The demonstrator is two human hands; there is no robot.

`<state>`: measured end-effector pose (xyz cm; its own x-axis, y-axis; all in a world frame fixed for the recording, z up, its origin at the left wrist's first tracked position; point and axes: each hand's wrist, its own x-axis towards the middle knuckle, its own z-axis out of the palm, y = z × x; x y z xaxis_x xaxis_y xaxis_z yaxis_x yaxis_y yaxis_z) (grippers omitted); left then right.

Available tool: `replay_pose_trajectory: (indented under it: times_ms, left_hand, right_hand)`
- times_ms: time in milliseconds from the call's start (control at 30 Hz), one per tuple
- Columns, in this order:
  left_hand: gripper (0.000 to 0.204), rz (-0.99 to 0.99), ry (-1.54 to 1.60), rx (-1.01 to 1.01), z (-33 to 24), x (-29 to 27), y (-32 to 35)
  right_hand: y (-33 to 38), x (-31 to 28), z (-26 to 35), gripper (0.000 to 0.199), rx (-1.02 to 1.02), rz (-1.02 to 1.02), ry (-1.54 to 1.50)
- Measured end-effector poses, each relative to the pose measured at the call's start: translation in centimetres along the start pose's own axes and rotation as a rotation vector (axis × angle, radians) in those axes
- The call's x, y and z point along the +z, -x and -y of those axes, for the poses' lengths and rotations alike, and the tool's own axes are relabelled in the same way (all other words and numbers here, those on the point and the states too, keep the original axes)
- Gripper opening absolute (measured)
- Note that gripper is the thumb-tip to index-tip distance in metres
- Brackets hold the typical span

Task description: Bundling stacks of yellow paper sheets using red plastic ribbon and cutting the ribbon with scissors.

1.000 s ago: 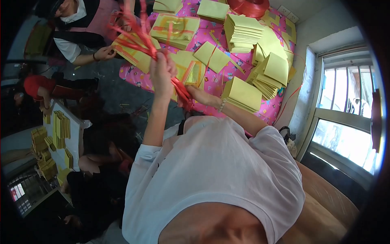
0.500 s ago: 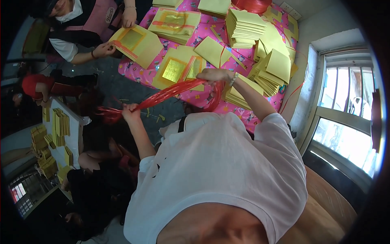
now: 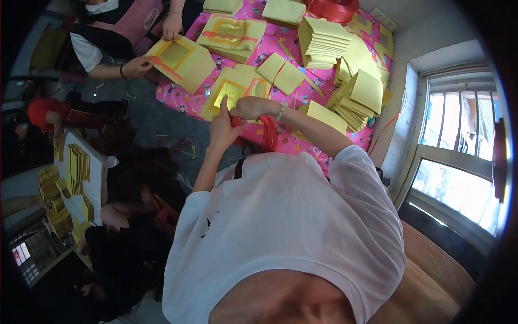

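Observation:
My left hand (image 3: 220, 129) and my right hand (image 3: 251, 107) meet above the near edge of a table covered in a pink patterned cloth (image 3: 183, 100). Both grip a bundle of red plastic string (image 3: 268, 134), whose loops hang down below my right wrist. Just beyond my hands lies a stack of yellow paper sheets with a gold foil square (image 3: 229, 94). My white-shirted torso fills the lower middle of the view.
Several stacks of folded yellow paper (image 3: 324, 40) cover the table, with a red string spool (image 3: 331, 8) at the far edge. Another person (image 3: 116, 40) opposite holds a yellow sheet (image 3: 181, 59). A window (image 3: 458, 156) is at right. More yellow stacks (image 3: 73, 170) sit at left.
My left hand, stretched out to the left with the red string a moment ago, has come back up to my right hand, and the string is now bunched between them.

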<state>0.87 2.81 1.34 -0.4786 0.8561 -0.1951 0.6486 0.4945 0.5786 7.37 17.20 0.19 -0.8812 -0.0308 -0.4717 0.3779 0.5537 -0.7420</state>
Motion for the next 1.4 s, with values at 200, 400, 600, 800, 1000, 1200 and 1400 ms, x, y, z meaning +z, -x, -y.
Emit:
replay_pose_trajectory:
  times_ms: [200,400,600,800,1000,1200,1400]
  left_hand:
    - [0.023,-0.197,0.052,0.118,3.0,-0.2,1.3]
    - [0.008,-0.531,0.093,-0.069,8.2,-4.7,3.2]
    - [0.008,-0.791,0.029,-0.164,14.1,-9.1,5.7]
    - [0.014,-0.775,-0.105,-0.369,20.9,-4.5,7.6]
    - [0.097,0.166,-0.479,-0.248,19.6,-1.6,6.1]
    - [0.088,-0.095,0.258,0.272,2.1,-2.2,-2.9]
    - [0.034,-0.117,0.050,0.161,1.3,-1.5,-3.3]
  right_hand:
    - [0.7,-1.2,0.4,0.054,0.025,0.135,-0.270]
    - [0.3,-4.1,-3.1,0.042,-0.020,0.298,-0.356]
    - [1.7,-7.1,-3.1,0.042,0.037,0.262,-0.370]
    - [1.4,-7.3,-3.4,0.043,0.052,0.186,-0.224]
    - [0.9,-6.2,-1.6,0.045,0.049,0.071,-0.022]
    - [-0.2,-4.8,2.2,0.052,0.004,-0.016,0.143]
    - [0.1,-5.8,-0.8,0.051,-0.034,0.028,-0.178]
